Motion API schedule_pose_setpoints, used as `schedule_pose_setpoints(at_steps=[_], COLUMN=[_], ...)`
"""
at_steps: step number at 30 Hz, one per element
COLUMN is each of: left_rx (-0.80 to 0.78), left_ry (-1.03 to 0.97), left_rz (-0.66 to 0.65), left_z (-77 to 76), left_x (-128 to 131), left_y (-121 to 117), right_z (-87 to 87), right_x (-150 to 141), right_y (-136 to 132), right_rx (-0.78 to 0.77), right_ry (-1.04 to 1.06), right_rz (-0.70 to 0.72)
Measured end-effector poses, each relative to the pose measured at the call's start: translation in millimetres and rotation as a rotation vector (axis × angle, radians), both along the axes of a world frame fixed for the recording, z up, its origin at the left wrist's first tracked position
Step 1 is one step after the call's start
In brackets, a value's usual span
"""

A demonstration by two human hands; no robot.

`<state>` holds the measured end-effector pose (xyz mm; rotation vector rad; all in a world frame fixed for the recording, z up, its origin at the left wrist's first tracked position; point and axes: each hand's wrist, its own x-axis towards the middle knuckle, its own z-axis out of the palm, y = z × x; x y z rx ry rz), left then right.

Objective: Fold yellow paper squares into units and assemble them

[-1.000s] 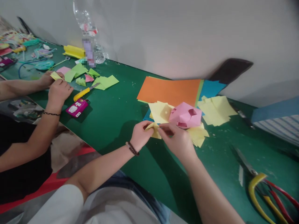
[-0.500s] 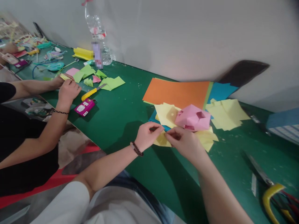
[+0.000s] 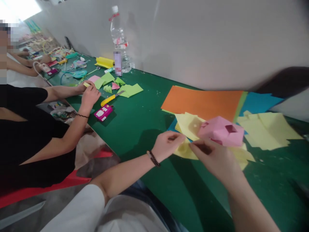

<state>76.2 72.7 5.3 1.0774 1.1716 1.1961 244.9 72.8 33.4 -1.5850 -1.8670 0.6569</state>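
A small piece of yellow paper [image 3: 186,150] is between my two hands, low over the table. My left hand [image 3: 169,143] pinches it at its upper left edge, thumb and forefinger together. From the other side my right hand [image 3: 216,159] pinches near the paper's top; the exact fold under the fingertips is hidden. Just behind the right hand sits a pink folded paper shape [image 3: 222,131] with square openings. It rests by yellow sheets [image 3: 189,124], and more yellow paper [image 3: 241,154] pokes out beside my right wrist.
An orange sheet [image 3: 202,103] lies along the wall, with blue paper [image 3: 258,104] and a yellow stack [image 3: 272,130] to its right. Leftward are a yellow craft knife [image 3: 108,100], a purple device [image 3: 103,112], green paper [image 3: 132,90] and a plastic bottle [image 3: 120,38]. A person in black works alongside.
My view has swung left, so everything sits further right and a second person shows at the far left. Both hands keep their pinch on the yellow paper, with little movement.
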Motion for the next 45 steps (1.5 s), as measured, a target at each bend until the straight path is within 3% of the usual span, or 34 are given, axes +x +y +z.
schedule_pose_setpoints(at_steps=[4, 6, 10, 16, 20, 23, 25, 29, 33, 37, 40, 45], left_rx=[-0.208, -0.261, -0.282, -0.324, -0.413, -0.585, -0.652, -0.595, -0.499, -0.450, -0.448, -0.468], left_ry=[-0.445, -0.521, -0.516, -0.417, -0.550, -0.685, -0.782, -0.858, -0.831, -0.835, -0.799, -0.820], left_rz=[-0.083, -0.120, -0.188, -0.202, -0.196, -0.333, -0.447, -0.570, -0.528, -0.417, -0.386, -0.396], left_z=[4.8, 5.3, 4.7, 7.0, 4.3, 0.9, 0.1, 1.6, 3.0, 4.3, 5.1, 4.2], left_x=[-4.1, -4.8, -1.9, 2.7, 0.0, -4.8, -8.3, -12.2, -10.9, -8.4, -6.6, -6.4], left_y=[5.2, 6.0, 2.4, -1.6, 2.3, 6.1, 7.3, 5.4, 3.2, 4.0, 4.1, 3.9], right_z=[13.3, 14.1, 8.6, 1.9, -0.9, -1.0, -0.5, 0.1, 0.9, -0.1, -3.6, -6.6], right_x=[-2.6, -2.6, -3.4, -14.5, -16.3, -11.4, -7.9, -6.0, -11.2, -20.0, -24.3, -25.5], right_y=[-0.7, -0.6, -1.9, -7.0, -11.1, -13.0, -13.9, -15.4, -15.4, -14.6, -13.8, -12.4], right_rx=[-0.039, -0.023, 0.060, 0.194, 0.513, 0.764, 0.819, 0.883, 0.799, 0.555, 0.369, 0.287], right_ry=[0.248, 0.293, 0.173, 0.101, -0.025, -0.090, -0.116, -0.110, -0.099, 0.298, 0.571, 0.611], right_rz=[-0.332, -0.420, -0.465, -0.345, -0.198, -0.129, -0.126, -0.099, -0.165, -0.286, -0.249, -0.184])
